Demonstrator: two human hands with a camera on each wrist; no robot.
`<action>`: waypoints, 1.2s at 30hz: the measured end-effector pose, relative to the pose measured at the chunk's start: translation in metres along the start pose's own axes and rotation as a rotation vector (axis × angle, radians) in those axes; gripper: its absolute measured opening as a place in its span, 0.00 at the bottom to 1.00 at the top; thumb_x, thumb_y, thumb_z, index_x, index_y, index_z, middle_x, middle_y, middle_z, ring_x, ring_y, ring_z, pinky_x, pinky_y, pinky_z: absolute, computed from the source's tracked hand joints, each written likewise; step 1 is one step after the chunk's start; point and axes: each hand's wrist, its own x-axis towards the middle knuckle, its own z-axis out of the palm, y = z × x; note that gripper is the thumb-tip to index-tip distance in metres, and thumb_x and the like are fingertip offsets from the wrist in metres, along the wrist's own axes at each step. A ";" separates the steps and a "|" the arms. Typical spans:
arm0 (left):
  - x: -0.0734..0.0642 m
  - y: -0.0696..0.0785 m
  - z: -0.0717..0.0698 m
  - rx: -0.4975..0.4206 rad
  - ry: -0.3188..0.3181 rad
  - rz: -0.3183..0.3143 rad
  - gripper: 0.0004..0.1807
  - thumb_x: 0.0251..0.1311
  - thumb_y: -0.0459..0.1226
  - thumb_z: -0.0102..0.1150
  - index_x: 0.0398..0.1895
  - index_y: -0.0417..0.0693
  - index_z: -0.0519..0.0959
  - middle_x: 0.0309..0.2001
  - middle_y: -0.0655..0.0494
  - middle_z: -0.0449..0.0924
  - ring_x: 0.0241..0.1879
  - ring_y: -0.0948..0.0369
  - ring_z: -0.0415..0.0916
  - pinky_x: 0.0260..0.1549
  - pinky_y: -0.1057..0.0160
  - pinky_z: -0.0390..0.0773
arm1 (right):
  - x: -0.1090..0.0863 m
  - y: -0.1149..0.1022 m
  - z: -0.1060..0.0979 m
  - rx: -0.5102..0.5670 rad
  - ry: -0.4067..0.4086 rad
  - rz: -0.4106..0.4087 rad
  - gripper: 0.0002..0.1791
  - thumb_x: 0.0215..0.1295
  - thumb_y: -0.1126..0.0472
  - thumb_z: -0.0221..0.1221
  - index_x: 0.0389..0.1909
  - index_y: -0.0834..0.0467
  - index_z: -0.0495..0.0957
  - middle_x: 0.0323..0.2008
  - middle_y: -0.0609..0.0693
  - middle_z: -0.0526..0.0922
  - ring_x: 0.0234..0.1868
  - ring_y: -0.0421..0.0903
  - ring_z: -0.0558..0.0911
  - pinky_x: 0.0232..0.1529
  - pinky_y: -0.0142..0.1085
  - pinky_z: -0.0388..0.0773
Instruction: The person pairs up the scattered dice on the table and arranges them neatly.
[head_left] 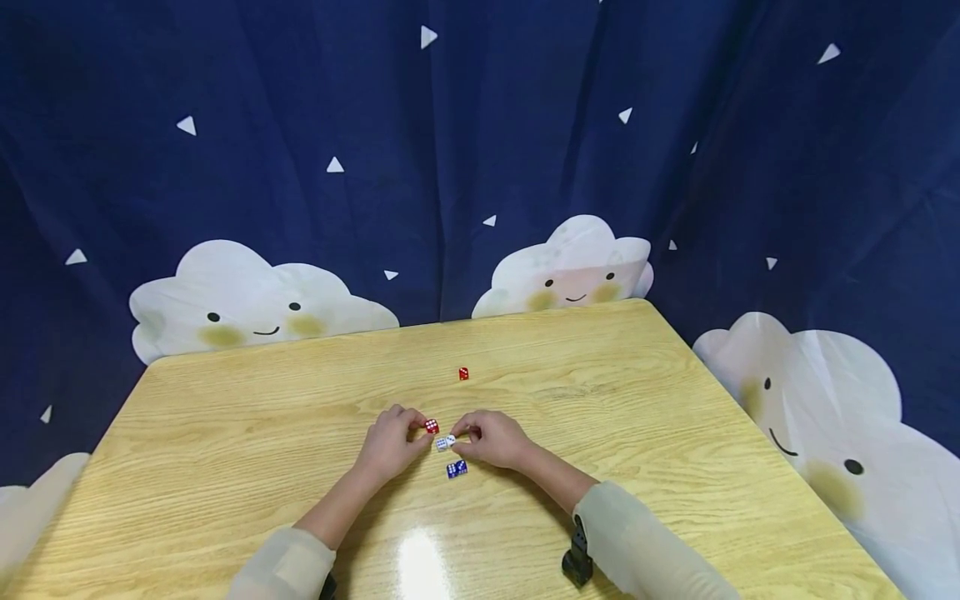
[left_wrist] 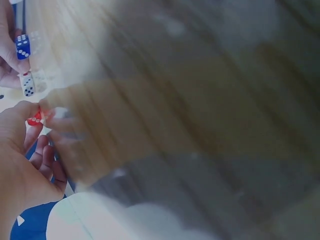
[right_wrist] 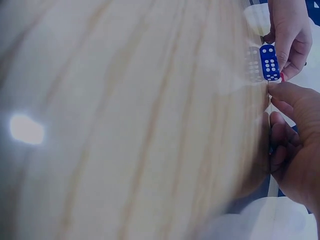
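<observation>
In the head view my left hand (head_left: 388, 442) pinches a red die (head_left: 431, 426) between thumb and index finger, low over the table. The left wrist view has the same red die (left_wrist: 34, 119) at the fingertips. Opposite it, my right hand (head_left: 495, 437) pinches a white die (head_left: 451, 440). A second white die (head_left: 441, 444) sits right against that one, between the two hands. Nearer to me, two blue dice (head_left: 456, 468) stand side by side. My right fingertips hide the white dice in the right wrist view, where the blue dice (right_wrist: 270, 62) show.
Another red die (head_left: 463, 373) lies alone farther back on the wooden table (head_left: 262, 417). Behind the table's far edge hangs a dark blue curtain (head_left: 360, 100) with printed clouds. Light reflects off the tabletop near the front.
</observation>
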 end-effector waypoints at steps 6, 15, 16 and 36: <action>-0.002 -0.001 -0.001 -0.013 -0.003 -0.019 0.14 0.47 0.46 0.61 0.34 0.50 0.76 0.29 0.57 0.68 0.30 0.61 0.62 0.30 0.63 0.62 | 0.000 -0.001 0.000 -0.001 -0.008 0.004 0.10 0.52 0.51 0.61 0.36 0.48 0.79 0.15 0.40 0.70 0.16 0.34 0.65 0.20 0.26 0.62; -0.001 -0.003 0.001 -0.021 -0.002 -0.017 0.13 0.47 0.46 0.62 0.34 0.51 0.76 0.29 0.57 0.68 0.30 0.61 0.62 0.31 0.62 0.62 | 0.000 -0.003 -0.005 0.003 -0.038 -0.009 0.12 0.51 0.52 0.61 0.37 0.50 0.78 0.15 0.40 0.69 0.16 0.34 0.64 0.19 0.26 0.62; -0.001 -0.003 0.001 -0.022 -0.003 -0.016 0.13 0.47 0.46 0.61 0.34 0.51 0.76 0.29 0.57 0.67 0.30 0.61 0.62 0.31 0.62 0.62 | 0.000 -0.003 -0.006 0.005 -0.043 -0.012 0.12 0.51 0.52 0.61 0.37 0.50 0.78 0.15 0.41 0.69 0.16 0.34 0.64 0.19 0.26 0.62; 0.000 -0.006 0.003 -0.014 -0.021 -0.035 0.12 0.48 0.47 0.60 0.34 0.53 0.75 0.31 0.59 0.68 0.33 0.60 0.64 0.33 0.58 0.64 | 0.010 0.012 -0.030 -0.004 0.049 0.028 0.10 0.54 0.53 0.59 0.36 0.52 0.78 0.16 0.42 0.70 0.16 0.35 0.66 0.19 0.28 0.65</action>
